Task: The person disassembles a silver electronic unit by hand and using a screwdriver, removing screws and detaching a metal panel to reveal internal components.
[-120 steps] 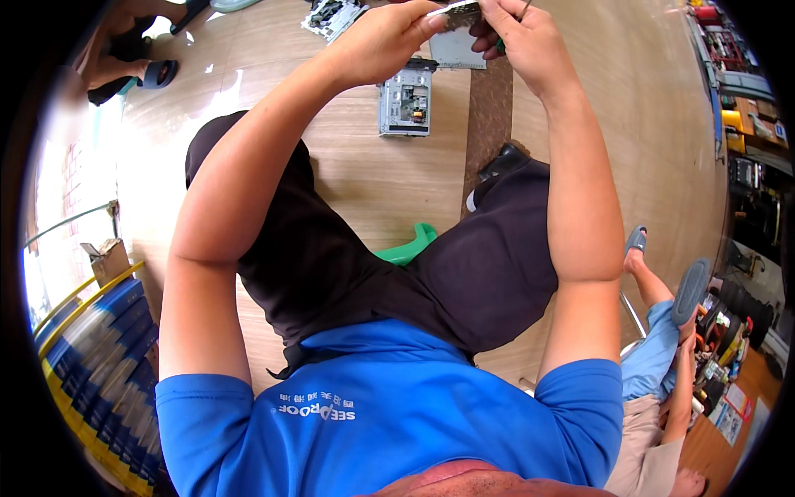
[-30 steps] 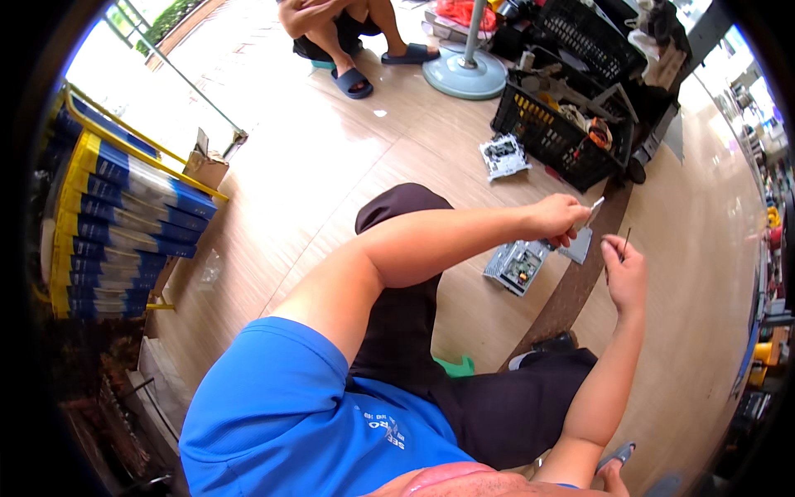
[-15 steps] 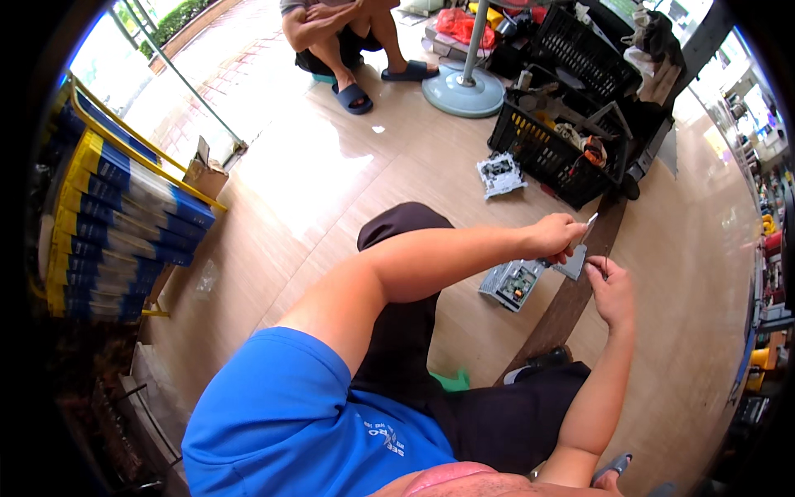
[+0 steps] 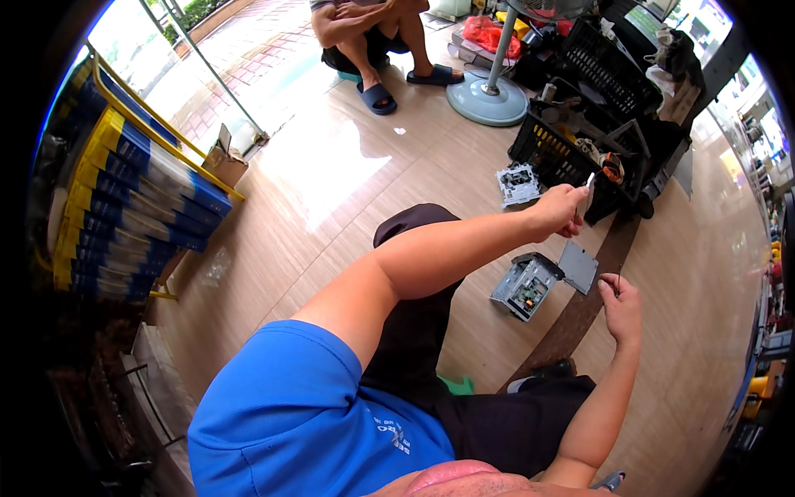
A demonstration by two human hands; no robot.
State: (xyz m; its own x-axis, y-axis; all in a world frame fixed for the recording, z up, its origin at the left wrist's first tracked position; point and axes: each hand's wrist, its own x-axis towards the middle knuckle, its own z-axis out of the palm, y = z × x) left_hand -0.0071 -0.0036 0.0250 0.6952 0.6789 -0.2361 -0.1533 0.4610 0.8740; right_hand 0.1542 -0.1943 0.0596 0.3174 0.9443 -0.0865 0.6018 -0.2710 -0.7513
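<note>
My left hand [image 4: 560, 212], fingers closed, pinches a thin pale strip-like piece [image 4: 589, 192] above the floor. Below it rests an opened grey metal device housing [image 4: 530, 287] with a circuit board showing inside. A flat grey panel [image 4: 578, 267] lies right beside the housing, partly over a dark floor strip. My right hand [image 4: 621, 311] is just right of that panel, thumb and fingers pinched on a thin dark rod [image 4: 619, 273] that points up; its lower end is hidden in the fingers. Beyond the left hand, a grey metal frame [image 4: 517, 184] lies on the floor.
Black plastic crates [image 4: 553, 149] full of parts stand at the far right, near a round pale-blue fan base [image 4: 487, 101]. A seated person's sandalled foot [image 4: 377, 98] is at the far side. A yellow rack of blue-and-yellow boxes [image 4: 137, 195] stands at left.
My left hand has lifted away from the panel with the pale piece, toward the crates, uncovering the panel and housing. My right hand stays near the panel. The view has shifted slightly.
</note>
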